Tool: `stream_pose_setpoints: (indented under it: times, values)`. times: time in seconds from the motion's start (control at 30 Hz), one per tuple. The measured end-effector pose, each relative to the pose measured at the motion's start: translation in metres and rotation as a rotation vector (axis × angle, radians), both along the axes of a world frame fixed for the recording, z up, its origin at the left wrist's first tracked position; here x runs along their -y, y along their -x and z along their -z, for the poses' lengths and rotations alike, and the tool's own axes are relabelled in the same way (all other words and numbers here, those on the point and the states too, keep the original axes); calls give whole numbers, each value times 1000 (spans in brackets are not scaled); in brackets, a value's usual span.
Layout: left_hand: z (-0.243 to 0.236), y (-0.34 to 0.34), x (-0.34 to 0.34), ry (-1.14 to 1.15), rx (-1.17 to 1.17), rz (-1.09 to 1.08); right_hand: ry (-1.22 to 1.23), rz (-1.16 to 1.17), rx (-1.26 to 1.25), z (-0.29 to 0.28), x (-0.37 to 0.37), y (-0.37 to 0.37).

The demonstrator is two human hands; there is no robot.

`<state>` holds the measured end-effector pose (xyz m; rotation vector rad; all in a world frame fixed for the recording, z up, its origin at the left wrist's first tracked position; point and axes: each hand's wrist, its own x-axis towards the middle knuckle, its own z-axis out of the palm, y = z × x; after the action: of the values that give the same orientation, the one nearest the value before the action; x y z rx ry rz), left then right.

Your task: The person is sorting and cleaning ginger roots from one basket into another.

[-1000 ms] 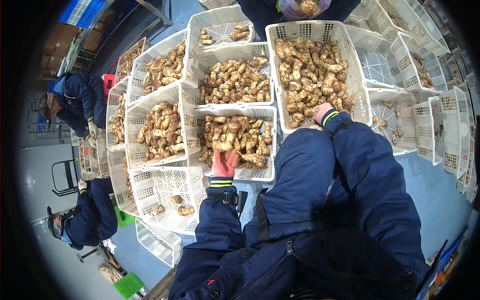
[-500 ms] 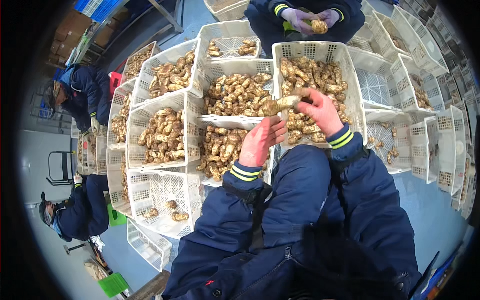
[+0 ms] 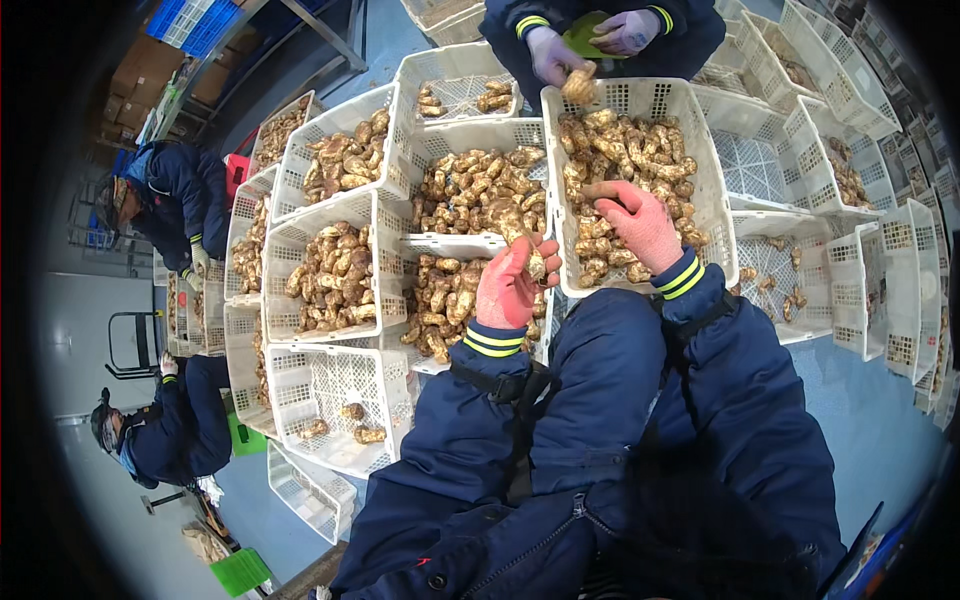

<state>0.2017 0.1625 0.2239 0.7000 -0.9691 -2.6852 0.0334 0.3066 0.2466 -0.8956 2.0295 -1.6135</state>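
Note:
Pink-gloved, my left hand [image 3: 506,288] is closed around a mushroom [image 3: 516,232] with a brown cap and pale stem, over the edge between two crates of mushrooms. My right hand [image 3: 644,230], in a matching glove, hovers over the large white crate [image 3: 722,215] in front of me. Its fingers are curled, with a brown, narrow shape at the fingertips; whether that is a held piece or a stained fingertip is unclear. Mushrooms [image 3: 640,150] fill this crate. More mushrooms [image 3: 480,190] lie in the crate left of it, and others [image 3: 435,300] lie below my left hand.
Across from me a co-worker's gloved hand [image 3: 552,55] holds a mushroom [image 3: 579,84] over the large crate's far rim. Further white crates [image 3: 335,385] crowd the left, and stacked crates [image 3: 905,290] stand at right. Two more people [image 3: 170,420] work at far left.
The mushroom that was between both my hands is now in my left hand alone. My right hand has moved slightly left and down, apart from it. The co-worker's mushroom has come down toward the crate.

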Motion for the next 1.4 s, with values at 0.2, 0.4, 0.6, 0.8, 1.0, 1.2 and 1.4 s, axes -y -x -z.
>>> stream_pose_setpoints:
  times: [0.2, 0.4, 0.6, 0.8, 1.0, 1.2, 1.4]
  values:
    - [9, 11, 1, 21, -254, -149, -155, -369, 146, 4, 4, -12]
    - [13, 24, -11, 112, -343, -50, -286, -430, 98, -5, 3, -23]
    - [13, 34, -19, 195, -180, -113, -380, -311, -172, 2, 5, -21]
    - [5, 35, -22, 288, -184, -166, -280, -241, -89, 0, 6, -22]
    - [12, 28, -9, 83, -160, -132, -106, 35, 45, 12, 3, -2]
    - [20, 9, 11, -107, -278, -112, -392, 125, -335, 46, -8, 29]
    - [20, 17, 2, 48, -228, -99, -200, -368, -45, 20, -3, 3]
